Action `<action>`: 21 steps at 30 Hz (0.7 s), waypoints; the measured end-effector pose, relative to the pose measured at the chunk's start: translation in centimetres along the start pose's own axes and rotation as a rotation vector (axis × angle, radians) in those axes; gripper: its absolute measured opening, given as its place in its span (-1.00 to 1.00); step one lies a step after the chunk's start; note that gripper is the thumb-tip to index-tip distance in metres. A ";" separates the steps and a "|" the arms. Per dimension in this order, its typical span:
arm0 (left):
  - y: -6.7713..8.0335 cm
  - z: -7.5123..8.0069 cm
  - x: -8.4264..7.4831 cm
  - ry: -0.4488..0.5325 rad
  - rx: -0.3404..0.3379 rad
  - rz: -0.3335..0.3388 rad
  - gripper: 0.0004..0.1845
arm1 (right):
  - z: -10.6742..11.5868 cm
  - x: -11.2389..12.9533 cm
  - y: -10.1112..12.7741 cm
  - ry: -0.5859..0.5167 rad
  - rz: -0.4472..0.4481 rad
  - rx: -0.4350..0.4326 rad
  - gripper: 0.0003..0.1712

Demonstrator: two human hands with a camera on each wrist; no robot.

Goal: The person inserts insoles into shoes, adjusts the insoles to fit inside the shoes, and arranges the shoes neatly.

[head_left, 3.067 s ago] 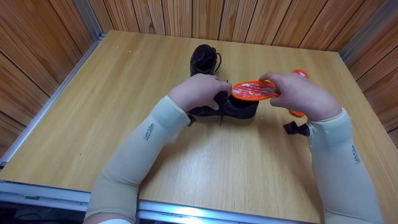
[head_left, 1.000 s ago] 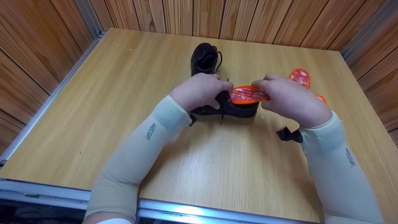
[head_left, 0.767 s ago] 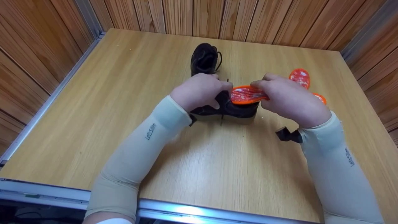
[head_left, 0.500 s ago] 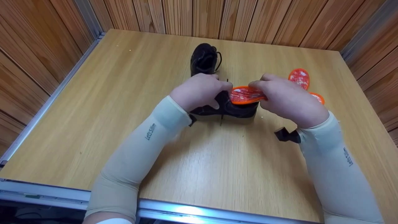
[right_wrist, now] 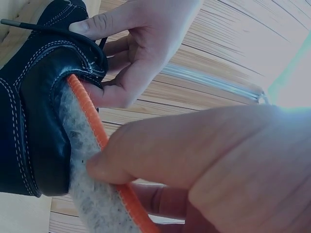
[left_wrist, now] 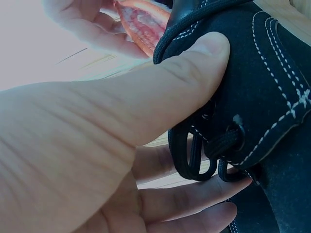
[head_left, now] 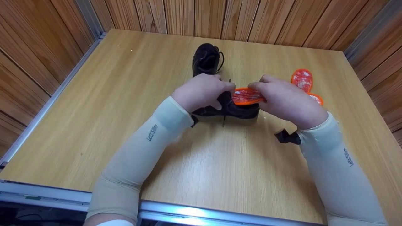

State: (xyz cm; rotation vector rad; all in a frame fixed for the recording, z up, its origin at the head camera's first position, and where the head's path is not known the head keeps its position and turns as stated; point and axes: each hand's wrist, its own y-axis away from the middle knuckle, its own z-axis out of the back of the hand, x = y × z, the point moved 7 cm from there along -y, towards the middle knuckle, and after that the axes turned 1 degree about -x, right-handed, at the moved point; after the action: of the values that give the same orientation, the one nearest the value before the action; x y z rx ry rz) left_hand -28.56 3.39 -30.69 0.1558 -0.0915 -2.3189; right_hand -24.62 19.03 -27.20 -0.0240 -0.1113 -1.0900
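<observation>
My left hand (head_left: 201, 93) grips a black lace-up shoe (head_left: 243, 112) with white stitching, thumb on its near side and fingers across by the laces (left_wrist: 223, 145). My right hand (head_left: 290, 102) pinches an orange-edged insole (head_left: 247, 97), red and white on top. In the right wrist view its fuzzy pale underside (right_wrist: 87, 145) shows. The insole's front enters the shoe's opening, and its tip is hidden inside. Beyond the right hand an orange-rimmed end (head_left: 316, 99) sticks out, apparently this insole's rear. A second black shoe (head_left: 204, 59) stands behind the first.
Another red-and-white insole (head_left: 302, 80) lies on the wooden table (head_left: 213, 163) behind my right hand, partly covered. A black wrist mount (head_left: 287, 137) hangs from the right sleeve. Wood-panelled walls (head_left: 232, 18) rise at the back and sides.
The right hand has lowered the insole from above the shoe into its opening and pushed it left, deeper inside. The protruding rear end moved left too. The left hand stays nearly still.
</observation>
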 end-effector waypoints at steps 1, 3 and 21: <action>0.0 0.0 0.0 -0.005 0.000 -0.002 -0.32 | 0.0 -0.1 0.0 -0.008 -0.004 0.005 -0.37; 0.0 0.0 -0.1 -0.012 -0.001 -0.006 -0.32 | -0.1 -0.3 0.1 -0.035 -0.015 0.018 -0.34; 0.1 0.1 0.0 -0.012 -0.009 -0.003 -0.31 | 0.0 -1.9 0.6 -0.071 -0.115 0.091 -0.23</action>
State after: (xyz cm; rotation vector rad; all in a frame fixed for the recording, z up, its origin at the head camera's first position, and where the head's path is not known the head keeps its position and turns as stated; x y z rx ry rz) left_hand -28.46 3.35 -30.57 0.1374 -0.0873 -2.3236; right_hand -24.97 20.94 -27.42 0.0259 -0.2283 -1.1987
